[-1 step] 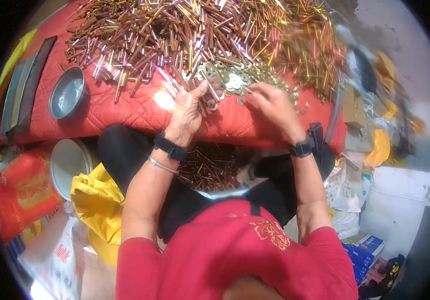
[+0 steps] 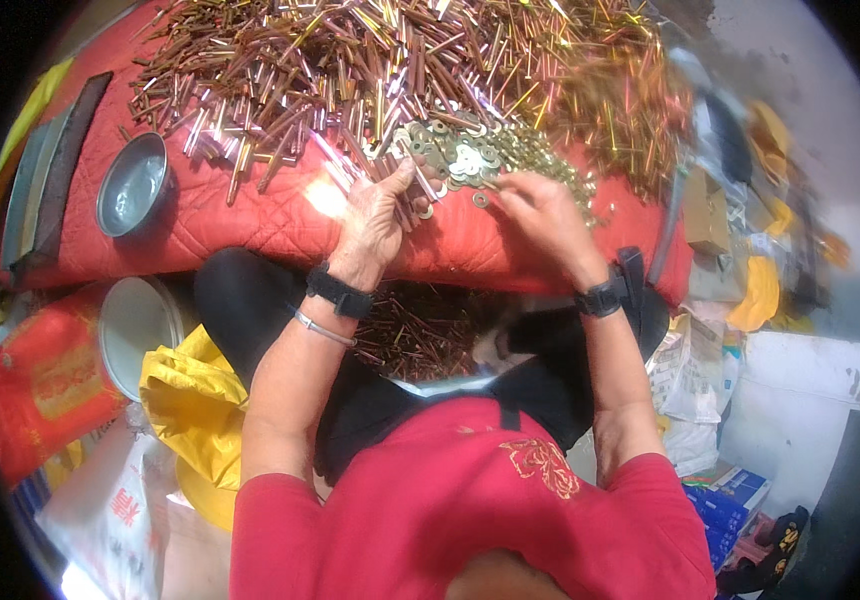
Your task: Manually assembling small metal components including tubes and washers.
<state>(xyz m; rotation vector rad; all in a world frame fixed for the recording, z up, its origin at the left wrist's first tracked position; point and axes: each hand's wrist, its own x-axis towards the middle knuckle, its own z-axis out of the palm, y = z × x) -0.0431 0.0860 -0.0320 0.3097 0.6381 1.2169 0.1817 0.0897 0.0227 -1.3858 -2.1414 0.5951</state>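
My left hand (image 2: 374, 228) is closed around a few slim coppery metal rods (image 2: 405, 212), which poke out past the thumb and fingers. To its right, my right hand (image 2: 547, 218) is pinched, its fingertips by the front edge of the washer pile; a small brassy piece shows there, too small to name. Flat round washers (image 2: 465, 160) lie heaped between and beyond both hands, with small brass-coloured nuts (image 2: 545, 150) to their right. One loose washer (image 2: 480, 200) rests close to my right fingertips. Behind them spreads a big pile of coppery metal tubes (image 2: 320, 85).
Golden bolt-like rods (image 2: 610, 110) cover the far right of the red quilted cloth (image 2: 250, 235). A metal bowl (image 2: 134, 186) sits at left. More metal rods (image 2: 415, 330) lie below, between my legs. A round pale container (image 2: 135, 338) and yellow cloth (image 2: 190, 385) are at lower left.
My right fingertips have shifted very slightly left and toward me. The left hand keeps its hold on the rods, nearly still.
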